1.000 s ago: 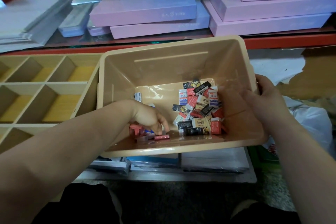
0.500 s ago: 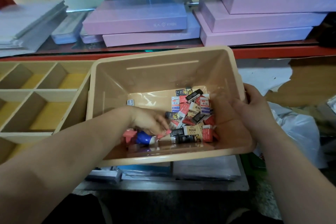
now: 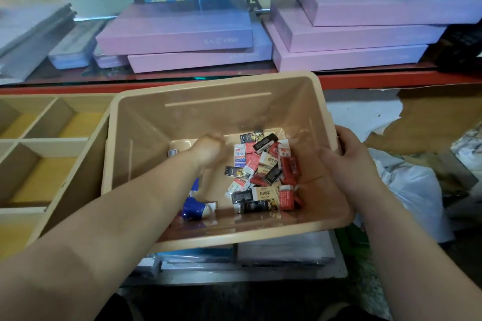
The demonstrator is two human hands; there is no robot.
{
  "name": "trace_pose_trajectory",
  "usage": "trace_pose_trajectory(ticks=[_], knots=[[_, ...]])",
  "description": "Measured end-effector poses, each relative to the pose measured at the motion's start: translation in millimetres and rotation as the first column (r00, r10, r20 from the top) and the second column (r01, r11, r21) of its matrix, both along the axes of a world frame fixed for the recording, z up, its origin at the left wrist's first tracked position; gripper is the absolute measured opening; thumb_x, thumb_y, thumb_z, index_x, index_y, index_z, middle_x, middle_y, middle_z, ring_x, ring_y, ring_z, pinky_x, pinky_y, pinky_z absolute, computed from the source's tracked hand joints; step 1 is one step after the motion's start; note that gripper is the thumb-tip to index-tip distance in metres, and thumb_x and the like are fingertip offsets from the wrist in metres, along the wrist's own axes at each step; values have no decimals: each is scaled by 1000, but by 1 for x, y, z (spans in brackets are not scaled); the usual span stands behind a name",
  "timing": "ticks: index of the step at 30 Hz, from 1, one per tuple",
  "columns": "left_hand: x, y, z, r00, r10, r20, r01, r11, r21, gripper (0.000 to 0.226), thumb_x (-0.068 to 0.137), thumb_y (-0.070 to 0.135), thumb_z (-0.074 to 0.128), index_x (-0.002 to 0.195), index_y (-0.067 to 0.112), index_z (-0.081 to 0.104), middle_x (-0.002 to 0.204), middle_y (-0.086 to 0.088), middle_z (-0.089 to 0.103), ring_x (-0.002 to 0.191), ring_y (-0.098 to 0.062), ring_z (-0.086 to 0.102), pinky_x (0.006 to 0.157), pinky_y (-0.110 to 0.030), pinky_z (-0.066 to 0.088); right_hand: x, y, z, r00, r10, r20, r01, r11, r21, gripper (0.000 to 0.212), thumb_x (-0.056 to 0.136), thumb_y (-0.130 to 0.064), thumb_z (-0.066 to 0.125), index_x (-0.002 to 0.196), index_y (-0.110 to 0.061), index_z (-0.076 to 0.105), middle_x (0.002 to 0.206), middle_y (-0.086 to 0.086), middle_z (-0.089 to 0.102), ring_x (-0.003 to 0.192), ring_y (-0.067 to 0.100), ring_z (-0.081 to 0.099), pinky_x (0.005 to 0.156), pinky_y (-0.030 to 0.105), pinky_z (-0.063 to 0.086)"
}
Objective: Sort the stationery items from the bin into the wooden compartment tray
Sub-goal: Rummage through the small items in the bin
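A beige plastic bin (image 3: pixel 216 101) sits in front of me. A pile of small red, white and black erasers (image 3: pixel 263 174) lies in its right half. A blue-and-white item (image 3: pixel 194 208) lies near its front left, and a small item (image 3: pixel 172 152) sits by the left wall. My left hand (image 3: pixel 208 150) is inside the bin, lifted above the floor, blurred, fingers curled in; what they hold is hidden. My right hand (image 3: pixel 347 156) grips the bin's right rim. The wooden compartment tray (image 3: pixel 52 139) stands to the left, touching the bin.
Pink and lilac flat boxes (image 3: pixel 177 31) are stacked on a red-edged shelf (image 3: pixel 391 78) behind the bin. A white plastic bag (image 3: pixel 414 190) and torn cardboard (image 3: pixel 430 122) lie to the right. Wrapped packs (image 3: pixel 284 247) are under the bin.
My left hand rose from the front-left floor of the bin towards its middle, fingers now curled in. The pink items beside it are out of sight. The right hand keeps its grip.
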State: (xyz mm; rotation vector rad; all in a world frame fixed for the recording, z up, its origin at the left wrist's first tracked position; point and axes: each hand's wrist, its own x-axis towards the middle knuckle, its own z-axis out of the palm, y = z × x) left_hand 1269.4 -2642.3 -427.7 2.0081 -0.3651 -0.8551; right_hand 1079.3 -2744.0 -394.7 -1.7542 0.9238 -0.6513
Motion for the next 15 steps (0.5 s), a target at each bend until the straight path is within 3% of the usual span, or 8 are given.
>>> trace_pose_trajectory(ticks=[1, 4, 6, 9, 13, 15], knots=[[3, 2, -4, 998, 49, -46, -49, 999, 7, 28, 96, 8, 33, 74, 21, 46, 76, 3, 43, 76, -16, 43, 60, -23, 38, 0, 0, 0, 1000, 8, 6, -8, 1000, 1, 23, 85, -18, 55, 105, -27, 47, 79, -19, 49, 72, -1, 47, 58, 12, 34], [-3, 2, -13, 978, 71, -197, -67, 997, 23, 15, 93, 6, 39, 93, 17, 50, 84, 0, 50, 77, -16, 49, 76, -32, 43, -1, -1, 0, 999, 24, 25, -24, 1000, -1, 20, 85, -17, 55, 99, -27, 45, 78, -18, 50, 70, -4, 47, 54, 8, 38], [-9, -2, -17, 972, 41, -233, -41, 999, 6, 14, 93, 5, 41, 95, 14, 51, 77, -1, 51, 68, -13, 47, 68, -26, 40, -1, -1, 0, 999, 28, 33, -28, 1000, 1, 19, 85, -16, 55, 98, -27, 46, 77, -17, 51, 70, -3, 48, 52, 5, 39], [-18, -14, -17, 968, 21, -250, -34, 998, -45, 27, 96, 1, 31, 78, 16, 46, 72, -2, 45, 64, -12, 42, 58, -24, 36, 0, -2, -1, 999, 24, 31, -24, 1000, 3, 20, 85, -16, 55, 98, -28, 46, 77, -19, 52, 70, -4, 48, 51, 4, 39], [-28, -24, -15, 967, -7, -256, -18, 995, -98, 28, 92, -5, 36, 110, 10, 51, 70, -3, 52, 59, -12, 48, 39, -16, 40, 0, -3, -3, 999, 20, 37, -20, 1000, 9, 20, 85, -16, 55, 98, -28, 47, 78, -18, 52, 70, -3, 49, 48, -1, 39], [-25, -24, -17, 971, 20, -237, -51, 991, -124, 31, 92, -5, 36, 117, 8, 49, 66, -2, 54, 59, -12, 46, 43, -18, 40, 0, -3, -2, 999, 23, 24, -23, 1000, 1, 20, 85, -16, 54, 98, -28, 46, 78, -19, 51, 69, -4, 48, 50, 3, 39]])
